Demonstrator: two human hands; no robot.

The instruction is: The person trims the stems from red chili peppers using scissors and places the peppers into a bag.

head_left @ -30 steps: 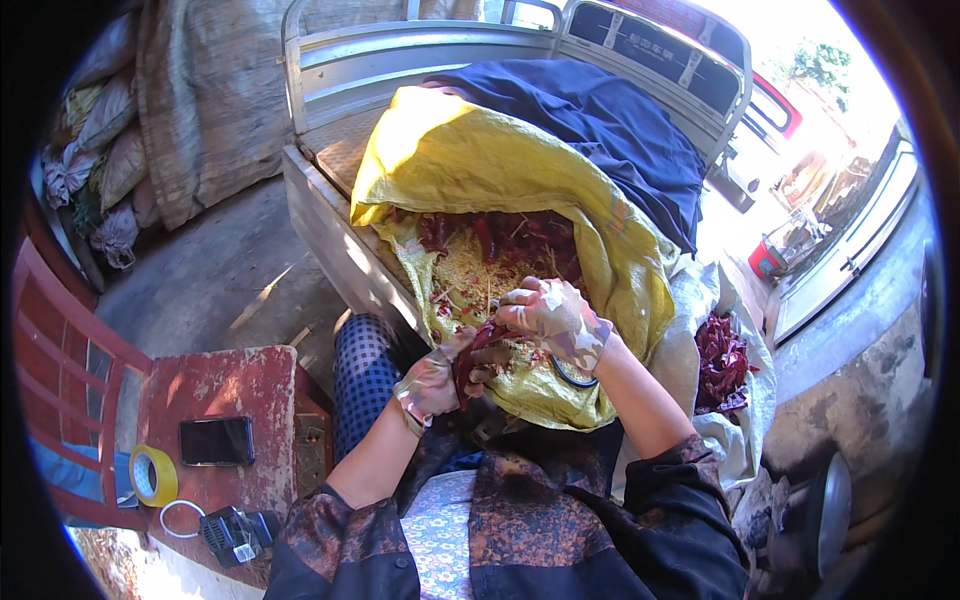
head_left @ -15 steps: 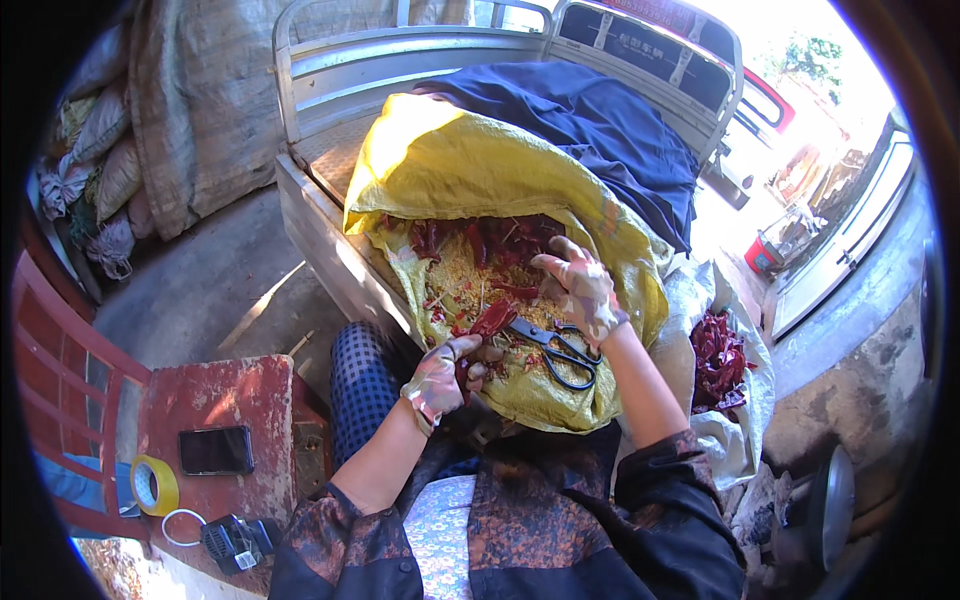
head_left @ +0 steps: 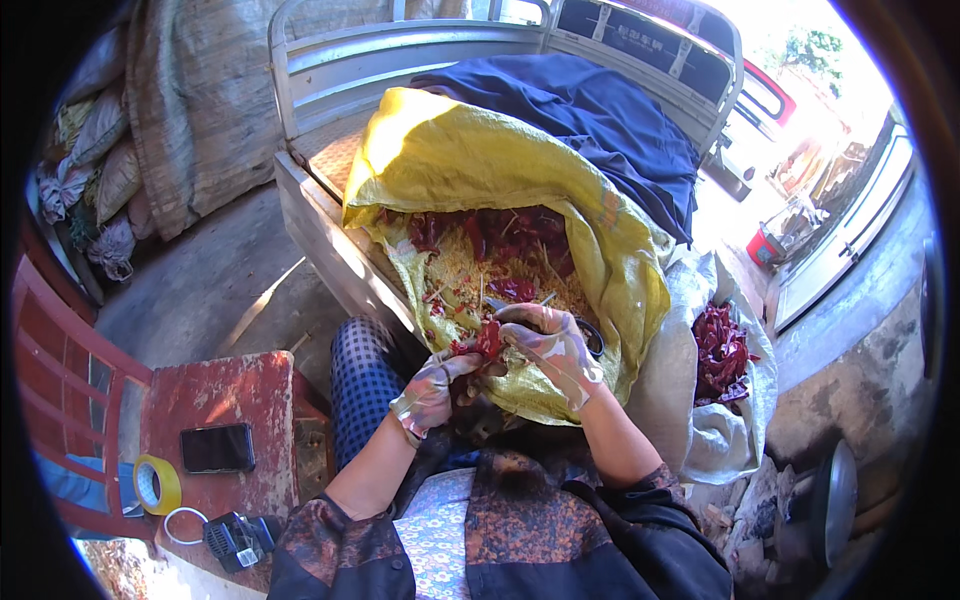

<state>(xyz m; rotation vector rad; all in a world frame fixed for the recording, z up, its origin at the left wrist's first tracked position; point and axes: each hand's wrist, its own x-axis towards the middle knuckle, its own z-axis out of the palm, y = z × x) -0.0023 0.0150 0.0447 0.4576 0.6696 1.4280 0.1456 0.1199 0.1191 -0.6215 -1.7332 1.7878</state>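
Both gloved hands meet over the yellow sack (head_left: 480, 170): the left hand (head_left: 432, 390) pinches a red chilli (head_left: 489, 340), and the right hand (head_left: 553, 345) grips scissors (head_left: 590, 335) just beside it. With blades so near fingers, a nick seems possible, or seeds scattering.

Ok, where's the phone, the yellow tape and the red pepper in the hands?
phone (head_left: 217, 447), head view, middle of its dark screen.
yellow tape (head_left: 168, 486), head view, outer yellow band.
red pepper (head_left: 489, 340), head view, its body between both hands.
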